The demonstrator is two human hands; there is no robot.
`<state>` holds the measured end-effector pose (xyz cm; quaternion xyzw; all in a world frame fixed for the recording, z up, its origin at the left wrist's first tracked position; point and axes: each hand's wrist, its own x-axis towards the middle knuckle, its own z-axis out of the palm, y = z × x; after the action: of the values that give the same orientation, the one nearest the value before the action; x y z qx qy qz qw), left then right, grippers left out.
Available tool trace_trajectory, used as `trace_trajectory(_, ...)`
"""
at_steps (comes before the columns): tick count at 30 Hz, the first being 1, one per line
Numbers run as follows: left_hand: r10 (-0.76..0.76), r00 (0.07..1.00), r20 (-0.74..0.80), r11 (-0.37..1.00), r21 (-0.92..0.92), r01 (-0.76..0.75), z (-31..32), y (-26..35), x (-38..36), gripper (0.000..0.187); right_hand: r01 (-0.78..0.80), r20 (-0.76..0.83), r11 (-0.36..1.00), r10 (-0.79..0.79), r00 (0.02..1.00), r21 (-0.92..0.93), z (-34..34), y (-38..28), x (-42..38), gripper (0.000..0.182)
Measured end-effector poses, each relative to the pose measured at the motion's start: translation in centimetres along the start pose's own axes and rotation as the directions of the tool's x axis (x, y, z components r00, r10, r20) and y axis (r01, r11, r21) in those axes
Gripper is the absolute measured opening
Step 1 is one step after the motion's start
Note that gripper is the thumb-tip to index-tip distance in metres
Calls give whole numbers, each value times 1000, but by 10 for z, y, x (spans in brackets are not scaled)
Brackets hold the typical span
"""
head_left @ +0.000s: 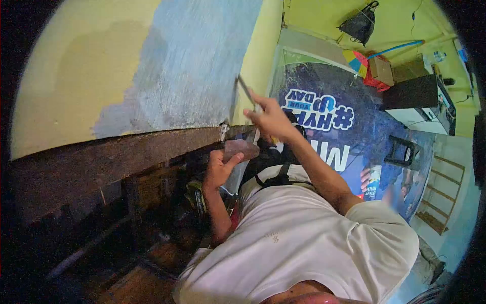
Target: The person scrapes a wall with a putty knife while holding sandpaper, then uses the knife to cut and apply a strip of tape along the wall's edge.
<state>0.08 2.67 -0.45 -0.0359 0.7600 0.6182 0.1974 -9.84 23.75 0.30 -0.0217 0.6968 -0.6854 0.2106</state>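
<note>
My right hand [271, 119] is closed around a thin, dark, flat-bladed tool [245, 87], seen almost edge-on. The tool's tip overlaps the right border of a grey-blue coated patch [195, 66] on a yellow panel [96, 55]. Lower and to the left, my left hand [218, 169] grips a brown, flat, slab-like piece [241, 150], thumb over its face; I cannot tell what kind of piece it is. Just above that piece, a small metal fitting [224, 130] sits at the edge of the panel. The patch looks streaky, with a ragged left border.
A dark wooden beam [101, 157] runs along the panel's lower edge, with shadowed timber beneath. A blue printed banner [324, 137] covers the floor to the right. On that side are a black stool [402, 151], a wooden ladder-like frame [445, 190], a black-and-white cabinet [422, 104] and a hanging black bag [359, 24].
</note>
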Motion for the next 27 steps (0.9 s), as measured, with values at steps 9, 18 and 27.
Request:
trace_trajectory(9, -23, 1000, 1, 999, -44, 23, -1, 2, -5, 24, -85, -12, 996, 85, 996, 0, -9, -4, 13, 74)
trace_trajectory(18, -68, 998, 8, 996, -64, 69, -11, -1, -2, 25, -187, 10, 982, 187, 982, -6, -13, -15, 9, 71)
trace_trajectory(27, -91, 996, -17, 993, -72, 90, -12, 6, 2, 31, -121, -27, 989, 123, 992, 83, -16, -12, 17, 71)
